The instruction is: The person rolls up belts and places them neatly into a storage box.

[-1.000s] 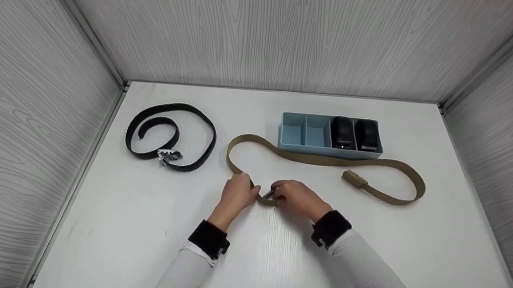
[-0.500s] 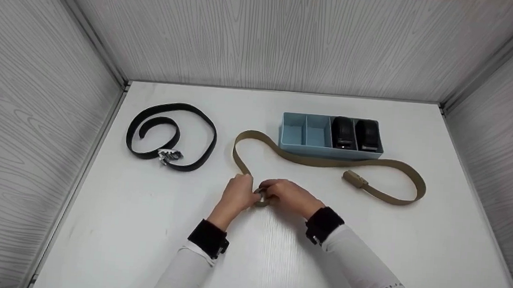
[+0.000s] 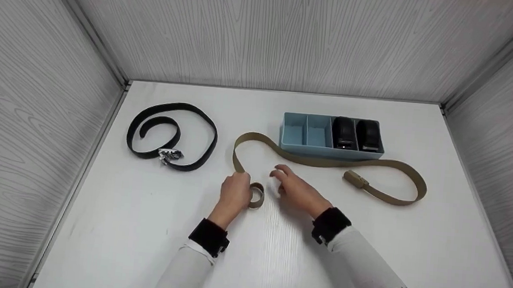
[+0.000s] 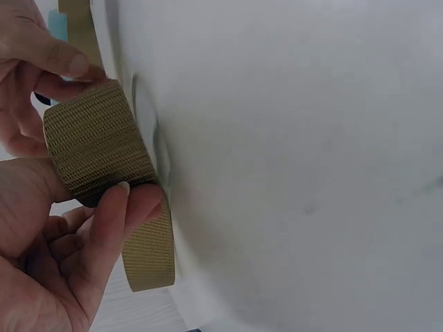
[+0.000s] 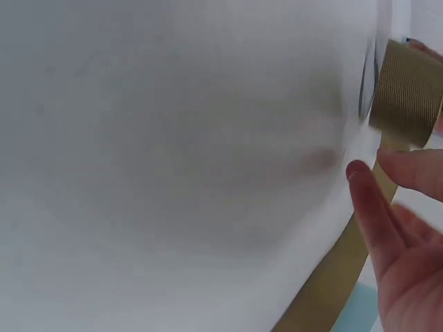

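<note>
A tan webbing belt (image 3: 314, 160) lies on edge in a long wavy line, its buckle (image 3: 354, 179) at the right end. Its other end is rolled into a small loop (image 4: 100, 142). My left hand (image 3: 235, 192) pinches the belt at the side of this loop, thumb and fingertip on the webbing in the left wrist view. Just right of the loop is my right hand (image 3: 300, 193), holding nothing, its fingers spread and slightly bent. In the right wrist view its thumb and fingertips stand apart from the rolled loop (image 5: 408, 93).
A blue divided box (image 3: 295, 147) stands behind the belt, with two rolled black belts (image 3: 343, 131) in its right compartments. Another black belt (image 3: 210, 145) with a silver buckle (image 3: 170, 155) lies loosely curled at the left. Grey wood-grain panels enclose the white table (image 3: 138, 244).
The belt's end has gone from an open bend between both hands to a small round loop at my left hand. My right hand has let go and moved right.
</note>
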Demonstrator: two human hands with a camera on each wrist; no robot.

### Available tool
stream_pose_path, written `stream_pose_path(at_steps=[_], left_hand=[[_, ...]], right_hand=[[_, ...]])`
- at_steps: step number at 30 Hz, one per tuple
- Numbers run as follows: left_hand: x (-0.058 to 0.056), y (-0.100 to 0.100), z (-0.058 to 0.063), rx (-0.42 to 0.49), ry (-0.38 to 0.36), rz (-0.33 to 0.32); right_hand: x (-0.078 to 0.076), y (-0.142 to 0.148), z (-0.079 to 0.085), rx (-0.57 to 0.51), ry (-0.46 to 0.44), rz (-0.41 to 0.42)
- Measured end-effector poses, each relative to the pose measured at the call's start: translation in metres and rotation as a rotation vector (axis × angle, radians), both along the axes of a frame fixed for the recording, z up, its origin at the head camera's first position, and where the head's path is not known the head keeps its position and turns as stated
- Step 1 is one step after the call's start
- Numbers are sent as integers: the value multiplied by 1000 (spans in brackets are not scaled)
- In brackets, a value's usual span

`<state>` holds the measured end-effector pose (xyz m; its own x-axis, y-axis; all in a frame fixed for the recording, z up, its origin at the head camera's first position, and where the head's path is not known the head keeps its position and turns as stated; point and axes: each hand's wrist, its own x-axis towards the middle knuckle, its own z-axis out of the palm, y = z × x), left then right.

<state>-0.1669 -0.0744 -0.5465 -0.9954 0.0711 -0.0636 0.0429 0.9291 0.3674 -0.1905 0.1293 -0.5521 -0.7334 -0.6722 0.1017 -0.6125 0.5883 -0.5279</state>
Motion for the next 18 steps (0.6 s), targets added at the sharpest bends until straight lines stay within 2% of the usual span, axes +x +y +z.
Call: stream_pose_path(at_steps=[4, 8, 11, 14, 18], left_hand=[[0, -13, 2, 33, -46, 48], [-1, -29, 3, 52, -92, 102], [-2, -42, 3, 56, -111, 144], [-3, -52, 3, 82, -139, 176], [-3, -59, 3, 121, -170, 199]], right_hand=[[-8, 24, -3, 5, 109, -213], [-9, 50, -1, 87, 100, -418], [-9, 70, 0, 148, 66, -531], [-11, 90, -2, 215, 32, -586], [-14, 117, -8, 232, 52, -574]])
